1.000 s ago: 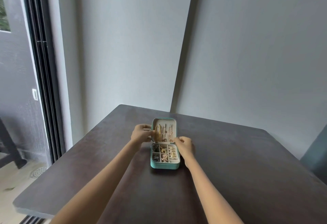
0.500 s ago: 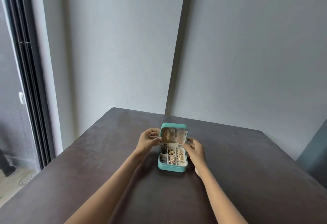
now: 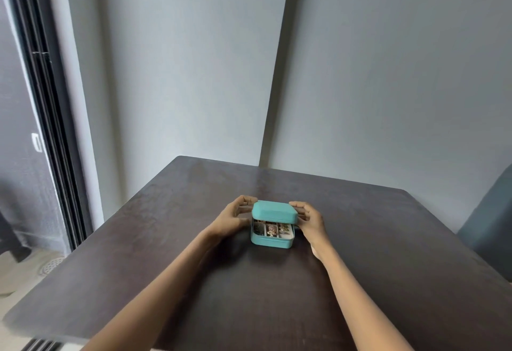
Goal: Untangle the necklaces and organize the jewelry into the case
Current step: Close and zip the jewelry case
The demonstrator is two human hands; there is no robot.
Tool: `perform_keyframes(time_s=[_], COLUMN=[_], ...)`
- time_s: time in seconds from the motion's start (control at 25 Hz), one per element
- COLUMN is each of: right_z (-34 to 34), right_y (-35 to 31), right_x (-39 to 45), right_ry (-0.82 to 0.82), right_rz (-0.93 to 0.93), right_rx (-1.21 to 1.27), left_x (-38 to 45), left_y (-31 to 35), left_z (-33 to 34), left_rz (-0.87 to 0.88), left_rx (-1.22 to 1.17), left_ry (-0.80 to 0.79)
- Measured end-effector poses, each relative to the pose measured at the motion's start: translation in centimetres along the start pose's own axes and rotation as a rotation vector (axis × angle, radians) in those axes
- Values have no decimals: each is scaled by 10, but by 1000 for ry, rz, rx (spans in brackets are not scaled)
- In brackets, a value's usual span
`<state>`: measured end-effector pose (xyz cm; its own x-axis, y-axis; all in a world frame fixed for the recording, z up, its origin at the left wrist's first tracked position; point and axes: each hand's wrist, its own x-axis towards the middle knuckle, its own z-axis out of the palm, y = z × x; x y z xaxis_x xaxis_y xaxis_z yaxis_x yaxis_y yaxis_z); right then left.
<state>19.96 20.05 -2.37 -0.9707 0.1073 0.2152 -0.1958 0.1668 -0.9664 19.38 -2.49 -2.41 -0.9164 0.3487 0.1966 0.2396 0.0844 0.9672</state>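
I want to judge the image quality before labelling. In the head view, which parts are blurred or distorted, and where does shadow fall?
Head view: the door frame at left is smeared by motion blur; the wide lens tilts the walls; the jewelry case is fairly sharp, its contents too small to identify; soft shadow lies on the table beneath the forearms.

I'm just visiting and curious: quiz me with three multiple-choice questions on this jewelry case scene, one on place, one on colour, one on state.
1. Where does the jewelry case sit?
A. on the dark table
B. on the floor
C. on a chair

2. What colour is the case?
A. red
B. teal
C. black

3. How does the lid stand?
A. flat open
B. fully shut
C. lowered partway, with a gap

Answers: 1 A, the case rests on the tabletop. 2 B, shell and lid are teal. 3 C, the left hand and right hand grip the lid's sides, and jewelry shows under its front edge.
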Motion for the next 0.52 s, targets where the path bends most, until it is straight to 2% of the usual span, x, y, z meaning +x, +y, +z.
perform_keyframes(time_s=[0.12, 0.2, 0.52], right_z=[-2, -2, -3], right_y=[0, 2, 1], right_x=[0, 0, 11], right_ry=[-2, 10, 23], right_rz=[8, 18, 89], right_rx=[-7, -10, -30], left_x=[-6, -6, 11], left_y=[2, 2, -3], left_z=[0, 5, 25], left_rz=[-75, -92, -40], left_rx=[46, 143, 495], left_ry=[-163, -199, 34])
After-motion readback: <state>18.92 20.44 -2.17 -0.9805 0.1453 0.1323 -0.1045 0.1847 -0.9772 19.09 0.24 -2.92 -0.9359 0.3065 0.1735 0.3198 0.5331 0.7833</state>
